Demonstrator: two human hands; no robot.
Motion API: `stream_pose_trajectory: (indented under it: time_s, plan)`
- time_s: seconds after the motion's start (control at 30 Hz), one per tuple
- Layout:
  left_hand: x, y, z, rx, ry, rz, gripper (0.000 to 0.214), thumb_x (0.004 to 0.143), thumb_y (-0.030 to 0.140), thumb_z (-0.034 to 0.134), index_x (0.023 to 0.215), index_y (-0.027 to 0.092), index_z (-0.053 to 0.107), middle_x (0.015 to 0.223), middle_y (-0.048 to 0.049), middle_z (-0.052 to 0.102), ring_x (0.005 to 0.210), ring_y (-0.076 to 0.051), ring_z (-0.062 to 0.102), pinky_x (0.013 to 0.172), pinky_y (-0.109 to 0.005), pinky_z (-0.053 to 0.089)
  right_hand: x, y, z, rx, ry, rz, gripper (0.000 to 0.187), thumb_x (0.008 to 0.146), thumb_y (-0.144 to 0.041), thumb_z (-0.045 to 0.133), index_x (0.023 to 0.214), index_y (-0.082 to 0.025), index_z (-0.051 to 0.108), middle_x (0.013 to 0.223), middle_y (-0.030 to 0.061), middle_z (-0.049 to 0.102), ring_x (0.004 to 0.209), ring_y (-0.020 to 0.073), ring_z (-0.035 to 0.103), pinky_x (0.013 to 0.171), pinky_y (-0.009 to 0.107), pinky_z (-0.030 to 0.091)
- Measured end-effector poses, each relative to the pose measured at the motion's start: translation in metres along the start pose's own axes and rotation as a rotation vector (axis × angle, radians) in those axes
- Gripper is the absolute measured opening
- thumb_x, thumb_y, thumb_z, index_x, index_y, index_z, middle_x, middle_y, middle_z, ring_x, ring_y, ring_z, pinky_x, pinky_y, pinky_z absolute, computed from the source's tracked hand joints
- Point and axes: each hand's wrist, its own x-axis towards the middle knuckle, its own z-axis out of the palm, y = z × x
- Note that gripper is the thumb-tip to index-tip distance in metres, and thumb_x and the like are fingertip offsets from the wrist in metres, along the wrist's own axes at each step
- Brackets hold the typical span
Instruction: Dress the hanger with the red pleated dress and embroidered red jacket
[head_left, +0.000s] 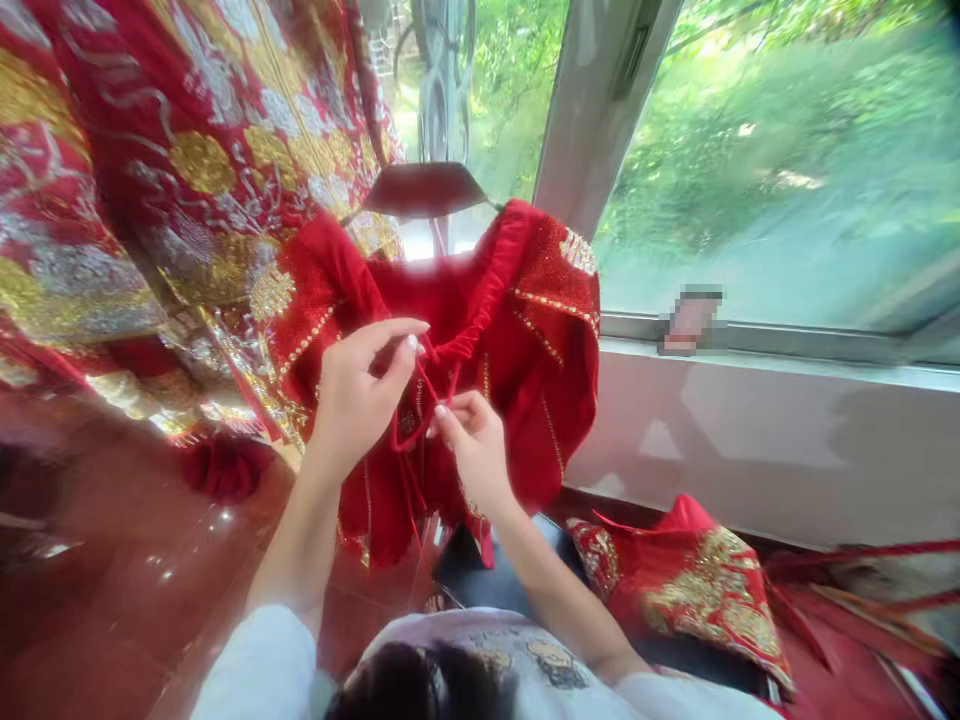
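Observation:
A red garment [559,330] with gold trim and a gathered neckline hangs on a dark hanger [429,190] in front of me. Thin red drawstrings [411,440] come from its neck opening; one makes a loop between my hands. My left hand [366,385] pinches a string near the left of the neckline, thumb against fingertips. Slightly lower and to the right, my right hand [476,440] pinches a string too, its fingers curled. The exact crossing of the strings at the fingertips is partly hidden.
Large embroidered red, gold and silver cloth [202,160] hangs at the left. Windows [750,180] stand behind, above a white wall [750,440]. A red and gold embroidered piece [697,580] lies on a dark seat [510,570] at lower right. The floor [187,600] is reddish and shiny.

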Motion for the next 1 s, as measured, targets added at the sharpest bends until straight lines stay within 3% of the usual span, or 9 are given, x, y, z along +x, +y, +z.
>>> stream_pose_trajectory:
  time_s: [0.3,0.4,0.5,0.57,0.67,0.73,0.83,0.93,1.0]
  plan:
    - [0.006,0.009,0.004,0.214,-0.314,-0.001,0.032,0.094,0.035,0.047,0.102,0.02,0.074,0.067,-0.0001,0.068,0.053,-0.011,0.057,0.054,-0.023,0.042,-0.004,-0.009,-0.003,-0.056,-0.007,0.015,0.023,0.081,-0.036,0.067,0.078,-0.019,0.051,0.059,-0.0053,0.059,0.053,0.0084,0.053,0.051,0.02,0.039]
    - [0.004,0.011,0.002,0.324,-0.18,0.042,0.036,0.094,0.043,0.047,0.099,0.02,0.074,0.063,-0.0004,0.067,0.053,-0.012,0.057,0.055,-0.023,0.041,-0.005,-0.011,-0.004,-0.058,0.008,0.015,0.023,0.08,-0.036,0.067,0.078,-0.019,0.051,0.059,-0.0063,0.056,0.051,0.0072,0.049,0.049,0.019,0.037]
    - [-0.008,-0.009,0.001,0.256,-0.031,-0.031,0.037,0.095,0.04,0.043,0.091,0.017,0.073,0.07,-0.0036,0.07,0.062,-0.014,0.062,0.062,-0.025,0.046,-0.005,-0.013,-0.006,-0.084,0.011,0.009,0.022,0.08,-0.035,0.066,0.077,-0.019,0.051,0.06,-0.0053,0.057,0.051,0.007,0.048,0.048,0.019,0.037]
    - [-0.017,-0.031,0.006,0.125,-0.137,-0.12,0.033,0.094,0.037,0.045,0.093,0.017,0.072,0.082,-0.0059,0.072,0.075,-0.017,0.066,0.071,-0.027,0.05,-0.005,-0.015,-0.007,-0.116,-0.004,-0.001,0.02,0.081,-0.034,0.064,0.078,-0.019,0.052,0.062,-0.0043,0.059,0.052,0.0075,0.05,0.049,0.019,0.038]
    - [-0.028,-0.06,0.023,-0.22,-0.44,-0.169,0.032,0.092,0.036,0.051,0.113,0.018,0.067,0.11,-0.0094,0.071,0.103,-0.021,0.065,0.091,-0.033,0.05,-0.003,-0.019,-0.01,-0.162,-0.056,-0.027,0.016,0.083,-0.032,0.061,0.078,-0.019,0.054,0.063,-0.0032,0.061,0.054,0.0091,0.054,0.052,0.02,0.042]
    - [-0.032,-0.071,0.035,-0.409,-0.528,-0.162,0.033,0.091,0.037,0.054,0.115,0.018,0.066,0.114,-0.0103,0.069,0.105,-0.022,0.064,0.093,-0.034,0.05,-0.002,-0.023,-0.012,-0.213,-0.089,-0.056,0.014,0.083,-0.03,0.06,0.078,-0.019,0.053,0.062,-0.0034,0.06,0.055,0.0096,0.055,0.053,0.021,0.043]
    - [-0.039,-0.083,0.045,-0.382,-0.385,-0.166,0.027,0.089,0.038,0.058,0.1,0.018,0.071,0.103,-0.0091,0.071,0.092,-0.021,0.066,0.084,-0.032,0.053,-0.001,-0.028,-0.015,-0.33,-0.108,-0.116,0.012,0.085,-0.027,0.057,0.078,-0.019,0.051,0.059,-0.0046,0.058,0.051,0.0089,0.052,0.051,0.021,0.04]
    - [-0.061,-0.107,0.044,-0.08,-0.217,-0.208,0.025,0.09,0.033,0.053,0.096,0.018,0.073,0.1,-0.0085,0.072,0.092,-0.021,0.066,0.089,-0.035,0.051,-0.001,-0.031,-0.019,-0.427,-0.103,-0.176,0.011,0.087,-0.026,0.054,0.079,-0.02,0.051,0.06,-0.0041,0.059,0.051,0.0091,0.051,0.05,0.021,0.037]
    - [-0.087,-0.132,0.04,0.134,-0.224,-0.299,0.026,0.09,0.028,0.049,0.093,0.019,0.073,0.099,-0.0092,0.073,0.094,-0.023,0.067,0.092,-0.038,0.05,0.0,-0.033,-0.02,-0.464,-0.103,-0.208,0.012,0.088,-0.026,0.054,0.079,-0.02,0.049,0.059,-0.0045,0.058,0.052,0.009,0.05,0.051,0.021,0.037]
